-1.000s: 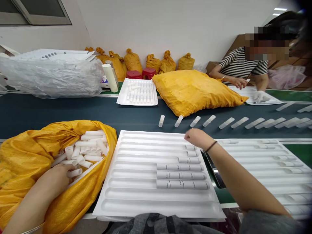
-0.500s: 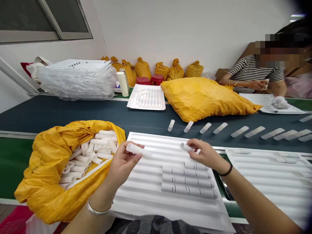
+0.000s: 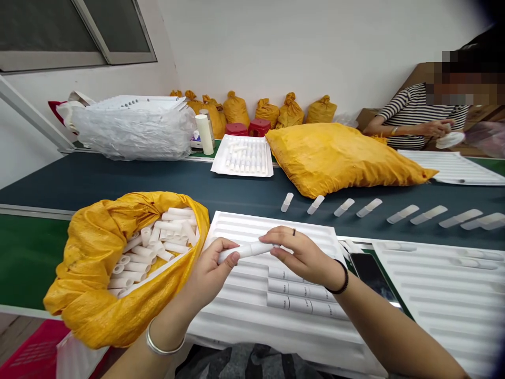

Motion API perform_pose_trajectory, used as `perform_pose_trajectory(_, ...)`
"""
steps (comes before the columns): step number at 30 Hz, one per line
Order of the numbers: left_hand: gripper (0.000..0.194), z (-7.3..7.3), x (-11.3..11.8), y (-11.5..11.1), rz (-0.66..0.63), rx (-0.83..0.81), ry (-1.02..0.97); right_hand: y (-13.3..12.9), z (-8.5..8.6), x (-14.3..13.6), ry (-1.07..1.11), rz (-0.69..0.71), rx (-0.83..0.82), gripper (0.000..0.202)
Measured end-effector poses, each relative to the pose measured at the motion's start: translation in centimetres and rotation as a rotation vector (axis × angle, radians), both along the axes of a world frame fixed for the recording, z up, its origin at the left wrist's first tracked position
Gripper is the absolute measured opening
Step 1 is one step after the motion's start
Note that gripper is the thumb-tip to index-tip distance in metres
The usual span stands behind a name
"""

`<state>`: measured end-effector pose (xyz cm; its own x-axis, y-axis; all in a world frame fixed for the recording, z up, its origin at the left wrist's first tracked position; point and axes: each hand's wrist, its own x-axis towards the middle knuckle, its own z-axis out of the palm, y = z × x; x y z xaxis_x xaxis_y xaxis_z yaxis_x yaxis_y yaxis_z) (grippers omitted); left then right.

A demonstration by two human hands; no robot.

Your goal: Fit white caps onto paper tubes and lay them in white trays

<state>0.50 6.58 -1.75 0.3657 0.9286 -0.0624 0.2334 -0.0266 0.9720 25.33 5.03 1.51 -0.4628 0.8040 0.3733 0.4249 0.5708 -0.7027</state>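
Note:
My left hand [image 3: 211,271] is closed around one end of a white plastic tube [image 3: 245,250] above the tray. At the tube's other end, my right hand [image 3: 303,258] pinches a second white tube piece [image 3: 262,246]. The two pieces meet end to end in one line; how far one sits inside the other I cannot tell. Beneath my hands lies a white grooved tray [image 3: 252,329]. Several tubes with small dark print [image 3: 295,304] rest in its grooves, partly covered by my right hand and forearm. An open yellow sack [image 3: 87,263] of loose white tubes [image 3: 140,258] stands left of my left hand.
Several translucent tubes [image 3: 369,207] lie in a row on the dark conveyor belt [image 3: 130,179]. A full yellow sack [image 3: 339,158] and a small tray of tubes [image 3: 216,166] lie beyond. A phone [image 3: 373,273] sits beside a second tray [image 3: 430,300]. A co-worker [image 3: 414,118] sits far right.
My hands have come together, bringing the two separate tube pieces end to end. The view has shifted slightly. The co-worker's gloved hand has lifted off their tray.

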Motion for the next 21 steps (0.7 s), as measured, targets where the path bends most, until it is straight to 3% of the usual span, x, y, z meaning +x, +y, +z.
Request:
perform_pose_trajectory(5, 0.026, 0.1, -0.4, -0.3, 0.04, 0.183, 0.041, 0.2, -0.6, -0.8, -0.003, -0.166, -0.143, 0.026)
perform_pose_trajectory(9, 0.027, 0.1, -0.3, -0.2, 0.066, 0.315, 0.072, 0.2, -0.9, -1.2, 0.103, -0.18, -0.263, 0.026)
perform_pose_trajectory(15, 0.023, 0.0, 0.1, -1.6, 0.097, 0.304, 0.002, -0.4, -1.2, -2.4, 0.087, -0.149, -0.174, 0.026)
perform_pose_trajectory(19, 0.028, -0.8, -0.8, -1.3, 0.036, 0.339, 0.167, 1.3, -2.8, -3.3, -0.148, 0.001, -0.07, 0.027)
perform_pose_trajectory(21, 0.046, -1.0, -2.4, 0.0, 0.011, 0.408, 0.339, 3.6, -3.9, -3.3, -0.36, -0.08, -0.04, 0.023)
